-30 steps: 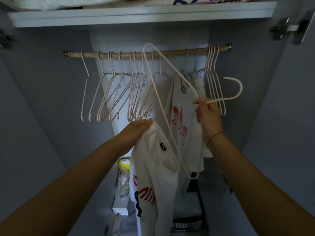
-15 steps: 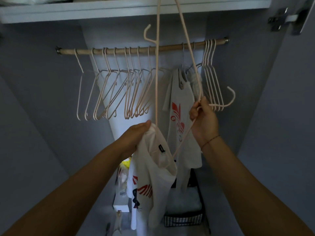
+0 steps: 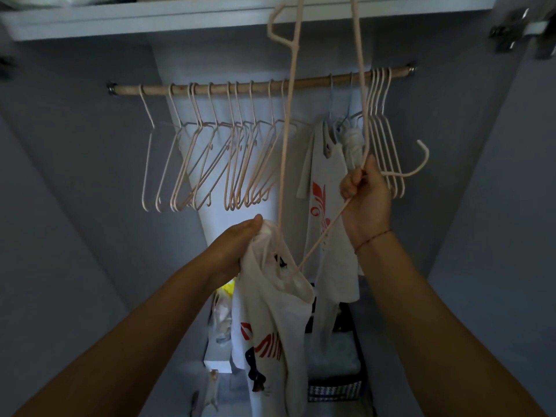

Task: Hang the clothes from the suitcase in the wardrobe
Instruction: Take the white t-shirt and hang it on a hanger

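Caught midway through dressing a hanger, by the look of it, with nothing from this garment on the rail [image 3: 210, 87] yet. Right hand [image 3: 365, 200] closed round the pink hanger [image 3: 325, 233] where the hook begins, fingers [image 3: 350, 183] curled tight on the wire, frame upended so one long side runs up past the shelf [image 3: 150, 22] and the hook juts off to the right. Left hand [image 3: 237, 245] gripping the white T-shirt [image 3: 270, 320] at the collar edge, thumb on top, body of the shirt hanging slack below with its red and black print. Lower corner of the hanger seemingly just inside the neck opening, beside the label. Next, probably: feed that corner on into one shoulder, tip the frame level, work the other shoulder in, then lift the hook to a free stretch of rail. Worth minding the tall frame near the shelf edge, and the slack collar slipping off. Inside the wardrobe [image 3: 75, 176]: a row of empty hangers [image 3: 210, 164] on the left of the rail, a hung T-shirt [image 3: 325, 191] with a red emblem right of middle, more bare hangers beyond it. Down at the bottom, a patterned basket [image 3: 334, 391] with something pale heaped in it, too dim to name, and a white box [image 3: 218, 364] beside. Suitcase out of view.
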Available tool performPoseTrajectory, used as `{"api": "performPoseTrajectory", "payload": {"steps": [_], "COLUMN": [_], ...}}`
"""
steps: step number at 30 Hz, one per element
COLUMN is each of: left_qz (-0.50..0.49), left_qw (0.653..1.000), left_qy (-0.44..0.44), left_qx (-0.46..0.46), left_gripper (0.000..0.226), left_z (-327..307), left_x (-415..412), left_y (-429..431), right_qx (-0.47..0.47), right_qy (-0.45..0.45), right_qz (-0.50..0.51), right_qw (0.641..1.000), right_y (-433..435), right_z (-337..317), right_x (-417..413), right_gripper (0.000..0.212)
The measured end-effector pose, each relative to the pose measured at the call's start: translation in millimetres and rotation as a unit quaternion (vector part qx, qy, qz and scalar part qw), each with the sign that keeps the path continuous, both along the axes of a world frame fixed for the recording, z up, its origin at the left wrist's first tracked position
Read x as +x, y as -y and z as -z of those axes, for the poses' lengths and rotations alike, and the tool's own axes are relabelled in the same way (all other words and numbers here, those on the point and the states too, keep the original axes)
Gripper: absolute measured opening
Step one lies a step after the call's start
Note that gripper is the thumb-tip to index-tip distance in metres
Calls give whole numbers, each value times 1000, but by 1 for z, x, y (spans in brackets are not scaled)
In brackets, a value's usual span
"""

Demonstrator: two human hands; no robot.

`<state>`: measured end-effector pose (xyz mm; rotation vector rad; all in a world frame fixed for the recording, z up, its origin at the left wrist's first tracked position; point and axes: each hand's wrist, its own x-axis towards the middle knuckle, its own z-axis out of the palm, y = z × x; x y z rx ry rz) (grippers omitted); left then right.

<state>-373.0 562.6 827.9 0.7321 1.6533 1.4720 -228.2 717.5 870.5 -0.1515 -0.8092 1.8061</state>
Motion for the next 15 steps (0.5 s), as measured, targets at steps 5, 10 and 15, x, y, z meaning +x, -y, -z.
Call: {"api": "performPoseTrajectory", "payload": {"steps": [5,10,15], "left_qz": [9,-12,-97], "left_qw": [999,993,988], "left_qy": [30,66,12], "left_qx": [28,95,118], "left_gripper": [45,36,30], "left_z": [-5,-22,-18], "left_x": [3,-6,-20], "left_y": [-3,-3,7], "right_qx": [23,24,145], "right_qy": [89,198,320], "right_qz": [11,-8,-26], "right_qw": [996,980,936], "right_y": [-2,1,-1], "right_z": [38,85,108], "right_x": [-8,-6,11], "right_gripper": [37,37,49]}}
